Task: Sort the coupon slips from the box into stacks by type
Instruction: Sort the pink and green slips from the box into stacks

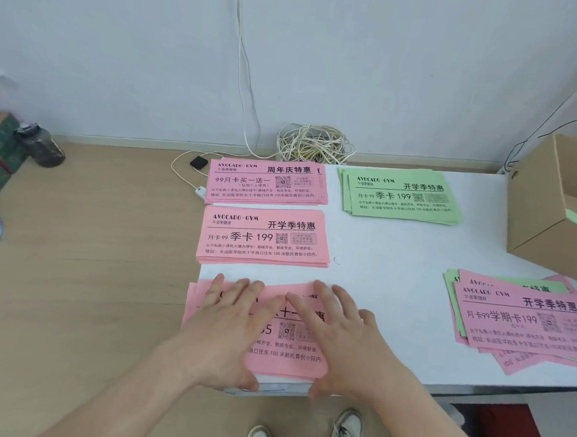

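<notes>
With left hand (229, 324) and right hand (335, 338) flat on the nearest pink coupon stack (285, 359), fingers (242, 293) straight and spread: press lightly, square edges, keep slips off the counter (385, 253) lip.

White wall (121, 31), wooden floor (72, 263), white table (401, 270).

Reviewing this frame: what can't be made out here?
Head view, nearest pink stack: headline and price covered by the left hand and right hand.
Head view, box: contents mostly hidden by its wall and cut by the right edge.
Head view, mixed pile: lower slips covered by the top slip; small print blurred.
</notes>
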Tool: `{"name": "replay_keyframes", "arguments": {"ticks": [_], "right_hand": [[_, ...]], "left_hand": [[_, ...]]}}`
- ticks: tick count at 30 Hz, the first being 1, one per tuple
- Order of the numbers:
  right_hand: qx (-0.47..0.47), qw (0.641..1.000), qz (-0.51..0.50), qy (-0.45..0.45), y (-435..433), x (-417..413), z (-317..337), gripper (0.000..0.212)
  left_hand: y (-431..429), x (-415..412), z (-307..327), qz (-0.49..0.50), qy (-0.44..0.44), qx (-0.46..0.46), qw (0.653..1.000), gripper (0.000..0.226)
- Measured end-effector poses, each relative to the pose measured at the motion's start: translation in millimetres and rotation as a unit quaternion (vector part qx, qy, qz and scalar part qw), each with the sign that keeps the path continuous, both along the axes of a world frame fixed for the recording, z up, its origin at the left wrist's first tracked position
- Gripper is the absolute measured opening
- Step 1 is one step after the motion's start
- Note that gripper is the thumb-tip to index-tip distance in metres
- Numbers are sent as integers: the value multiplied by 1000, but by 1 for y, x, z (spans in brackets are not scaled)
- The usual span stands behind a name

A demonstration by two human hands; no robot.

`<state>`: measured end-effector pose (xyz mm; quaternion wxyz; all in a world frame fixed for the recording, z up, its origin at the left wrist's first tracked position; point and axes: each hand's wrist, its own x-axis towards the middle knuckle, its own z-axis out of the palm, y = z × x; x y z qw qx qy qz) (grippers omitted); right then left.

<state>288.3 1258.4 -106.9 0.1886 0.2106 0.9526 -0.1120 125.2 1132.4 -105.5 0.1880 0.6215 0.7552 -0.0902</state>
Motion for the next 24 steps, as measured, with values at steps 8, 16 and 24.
{"name": "replay_keyframes", "arguments": {"ticks": [8, 16, 24], "right_hand": [[-88, 994, -30, 49, 17, -6, 13, 96], [-135, 928, -253, 238, 48, 80, 38, 60], [-75, 911, -355, 194, 111, 188, 37, 64]], "left_hand": [[-8, -14, 3, 36, -63, 4, 997, 106], [18, 14, 22, 55, -138, 218, 965, 57], [113, 100, 38, -47, -139, 246, 958, 43]]}}
